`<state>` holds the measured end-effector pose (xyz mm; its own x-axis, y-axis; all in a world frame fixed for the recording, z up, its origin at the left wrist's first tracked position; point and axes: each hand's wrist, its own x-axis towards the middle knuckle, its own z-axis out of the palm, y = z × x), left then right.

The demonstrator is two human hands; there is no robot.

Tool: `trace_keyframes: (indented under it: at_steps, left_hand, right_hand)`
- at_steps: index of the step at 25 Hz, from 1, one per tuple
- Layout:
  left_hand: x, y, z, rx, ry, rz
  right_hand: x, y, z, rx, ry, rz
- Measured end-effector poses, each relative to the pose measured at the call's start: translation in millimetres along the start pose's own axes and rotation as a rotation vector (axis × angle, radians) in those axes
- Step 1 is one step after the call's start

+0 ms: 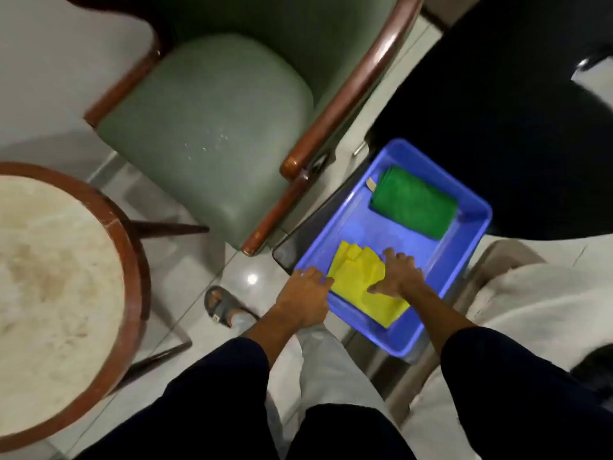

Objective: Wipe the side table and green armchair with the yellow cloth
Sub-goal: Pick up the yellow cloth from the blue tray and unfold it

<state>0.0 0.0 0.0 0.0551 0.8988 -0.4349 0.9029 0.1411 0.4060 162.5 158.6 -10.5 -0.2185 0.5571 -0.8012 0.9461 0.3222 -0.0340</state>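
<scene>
A folded yellow cloth (356, 278) lies in the near end of a blue plastic tub (464, 234). My right hand (398, 273) lies flat on top of the cloth with its fingers spread. My left hand (306, 293) rests on the tub's near-left rim, and its fingertips touch the cloth's edge. The green armchair (212, 127) with brown wooden arms stands at the top middle. The round side table (49, 280), pale-topped with a brown wooden rim, fills the left edge.
A folded green cloth (414, 202) lies in the tub's far end. A dark seat (497, 111) is at the top right and a pale cushioned one (530, 300) at the right. My sandalled foot (220, 305) stands on the tiled floor between table and tub.
</scene>
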Motion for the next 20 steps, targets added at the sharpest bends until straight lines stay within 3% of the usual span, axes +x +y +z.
trace_keyframes:
  at_steps: [4, 8, 11, 13, 15, 17, 20]
  left_hand:
    - [21.8, -1.6, 14.7, -0.223, -0.191, -0.144]
    - [37.0, 3.8, 2.4, -0.692, -0.147, -0.267]
    - [31.8, 0.3, -30.4, -0.284, 0.0, -0.08]
    - [19.9, -5.5, -61.6, -0.165, -0.034, -0.015]
    - [2.3, -29.1, -87.3, -0.347, -0.056, -0.135]
    - [-28.5, -64.5, -110.4, -0.681, -0.016, -0.301]
    - [-91.9, -127.6, -137.2, -1.063, -0.005, -0.448]
  right_hand:
    - [8.6, 6.9, 14.5, -0.123, -0.047, 0.052]
    - [-16.5, -1.0, -5.5, -0.117, -0.08, -0.255]
    - [-50.5, -32.8, -46.4, -0.442, 0.002, -0.53]
    - [-69.0, -62.2, -81.1, -0.474, -0.011, -0.621]
    - [-72.0, -92.5, -118.1, -0.176, -0.093, -0.61]
    - [-65.6, -124.8, -148.1, 0.178, -0.192, -0.608]
    - [-64.4, -192.0, -147.3, 0.47, -0.259, -0.602]
